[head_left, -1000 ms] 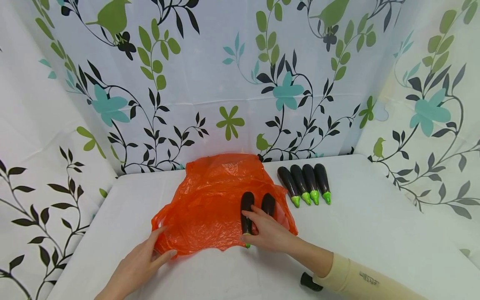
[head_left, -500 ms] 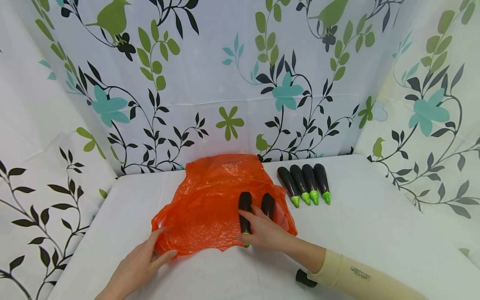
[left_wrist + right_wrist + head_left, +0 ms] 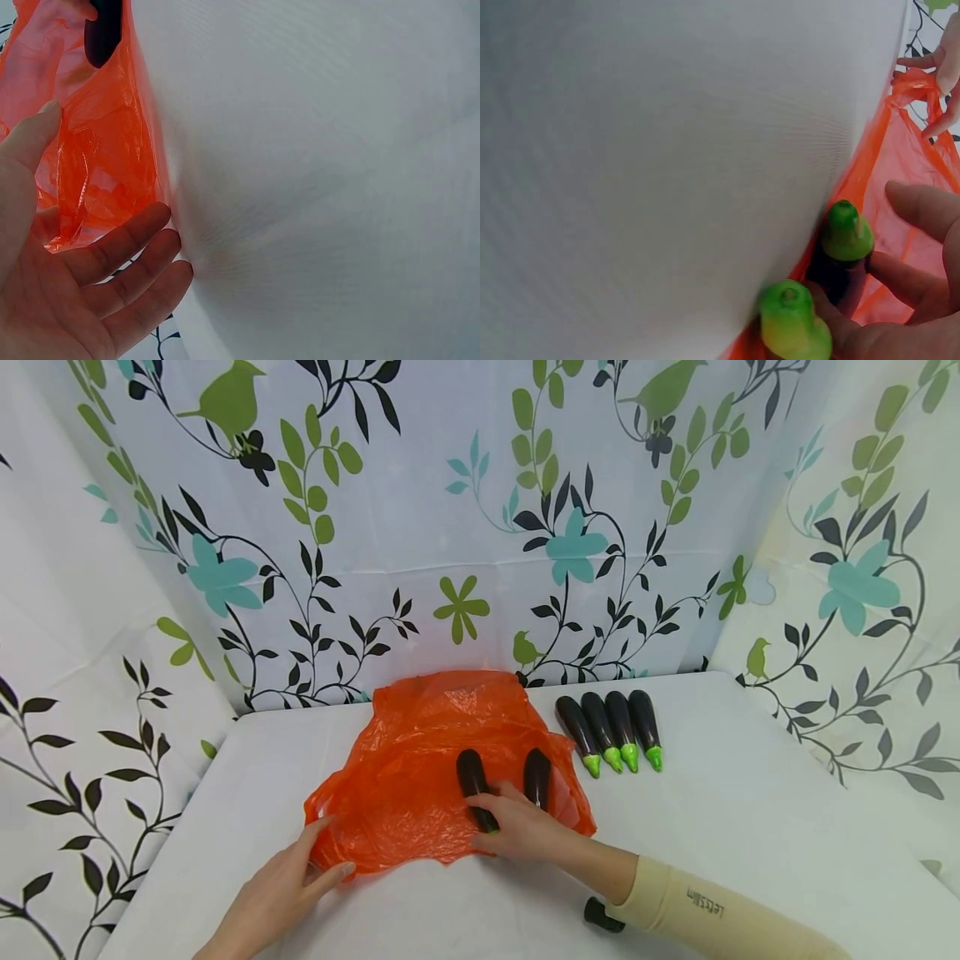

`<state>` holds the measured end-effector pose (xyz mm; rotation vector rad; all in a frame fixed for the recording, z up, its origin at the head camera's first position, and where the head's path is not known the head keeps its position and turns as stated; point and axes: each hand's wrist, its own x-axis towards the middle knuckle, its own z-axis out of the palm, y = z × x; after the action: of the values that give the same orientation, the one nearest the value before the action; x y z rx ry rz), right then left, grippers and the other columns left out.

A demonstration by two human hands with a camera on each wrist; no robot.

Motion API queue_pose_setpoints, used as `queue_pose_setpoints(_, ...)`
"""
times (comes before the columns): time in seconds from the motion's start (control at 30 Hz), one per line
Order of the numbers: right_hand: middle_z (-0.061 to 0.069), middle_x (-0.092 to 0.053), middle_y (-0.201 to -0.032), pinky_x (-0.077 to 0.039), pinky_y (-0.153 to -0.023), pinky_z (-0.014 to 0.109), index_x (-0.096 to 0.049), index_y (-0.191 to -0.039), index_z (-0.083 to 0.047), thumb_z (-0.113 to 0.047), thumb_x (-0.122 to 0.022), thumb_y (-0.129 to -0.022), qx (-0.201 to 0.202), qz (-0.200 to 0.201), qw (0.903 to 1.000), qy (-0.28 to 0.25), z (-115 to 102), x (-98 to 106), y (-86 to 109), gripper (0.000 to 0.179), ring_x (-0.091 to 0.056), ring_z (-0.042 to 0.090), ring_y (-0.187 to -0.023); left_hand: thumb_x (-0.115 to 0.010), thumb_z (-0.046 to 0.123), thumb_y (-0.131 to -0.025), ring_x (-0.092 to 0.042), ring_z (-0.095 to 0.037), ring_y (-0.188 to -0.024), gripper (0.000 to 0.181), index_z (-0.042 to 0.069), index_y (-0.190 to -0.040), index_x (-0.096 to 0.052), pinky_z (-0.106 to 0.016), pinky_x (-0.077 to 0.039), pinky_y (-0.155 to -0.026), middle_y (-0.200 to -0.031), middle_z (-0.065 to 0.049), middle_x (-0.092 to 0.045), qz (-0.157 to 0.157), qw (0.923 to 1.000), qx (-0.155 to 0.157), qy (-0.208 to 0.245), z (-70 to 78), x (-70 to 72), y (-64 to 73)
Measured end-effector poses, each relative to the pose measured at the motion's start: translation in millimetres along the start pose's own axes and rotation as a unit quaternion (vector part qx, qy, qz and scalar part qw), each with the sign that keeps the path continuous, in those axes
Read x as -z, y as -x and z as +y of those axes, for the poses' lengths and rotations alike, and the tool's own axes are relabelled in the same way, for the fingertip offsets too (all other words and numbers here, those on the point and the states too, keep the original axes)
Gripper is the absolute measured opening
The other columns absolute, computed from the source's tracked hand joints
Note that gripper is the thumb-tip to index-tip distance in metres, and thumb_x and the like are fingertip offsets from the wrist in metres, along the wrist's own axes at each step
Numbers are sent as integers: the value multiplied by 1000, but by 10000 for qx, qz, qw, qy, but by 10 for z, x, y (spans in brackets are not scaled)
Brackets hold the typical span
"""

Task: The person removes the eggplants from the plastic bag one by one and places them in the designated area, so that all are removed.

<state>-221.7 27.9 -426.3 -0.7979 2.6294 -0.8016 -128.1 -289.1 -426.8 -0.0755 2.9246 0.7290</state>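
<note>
An orange-red plastic bag (image 3: pixel 397 793) lies spread on the white table. My right hand (image 3: pixel 525 822) holds a dark purple eggplant (image 3: pixel 470 774) loosely on the bag, fingers over its lower half. From the right wrist view, one finger rests against this eggplant below its green stem end (image 3: pixel 847 234). Beside it on the bag lies a second eggplant (image 3: pixel 536 777), partly behind the hand. My left hand (image 3: pixel 266 893) touches the bag's left corner with thumb and index finger spread. Its other fingers lie nearly straight along the table in the left wrist view (image 3: pixel 127 277).
A row of several eggplants (image 3: pixel 611 731) lies to the right of the bag, green ends facing me. A short black piece (image 3: pixel 603 914) sits by the right sleeve (image 3: pixel 712 902). A leaf-patterned curtain (image 3: pixel 480 527) stands behind the table (image 3: pixel 750 827).
The eggplant under my right hand has shifted left and tilted, its dark end swinging left. The right hand and sleeve have moved slightly left. My left hand stays at the bag's corner.
</note>
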Motion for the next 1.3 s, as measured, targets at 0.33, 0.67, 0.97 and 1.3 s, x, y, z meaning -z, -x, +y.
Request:
queue_pose_setpoints(0.33,8,-50,-122,-50,-91,40,-65,-124,-17,-17,-70,-91,310,288,9990,-127,49,8,39,34,-50,21,-107,-66,59,-84,-56,-14,-81,83,9,-143,-37,-41,-54,-72,-88,3,-59,-30,10000,9,-59,10,8,-4)
queue_pose_setpoints(0.67,9,-54,-128,-50,-92,41,-64,-129,-17,-9,-65,-93,623,346,9951,-692,70,169,200,36,-52,23,-109,-66,59,-84,-56,-15,-80,82,8,-143,-38,-39,-53,-71,-87,2,-58,-22,9999,12,-105,35,14,5)
queue_pose_setpoints(0.97,6,-53,-136,-52,-82,26,-60,-136,-22,-11,-67,-93,974,350,9898,-984,26,325,413,45,-57,19,-100,-67,59,-84,-55,-14,-79,82,8,-143,-38,-37,-52,-68,-86,3,-58,8,9999,-3,-138,47,35,1)
queue_pose_setpoints(1.3,-2,-51,-138,-51,-84,26,-59,-135,-34,-16,-66,-95,1276,276,9851,-1117,-145,434,806,45,-56,19,-114,-66,60,-84,-57,-15,-82,85,7,-144,-38,-41,-53,-71,-91,2,-60,-28,9999,60,-142,45,25,-6)
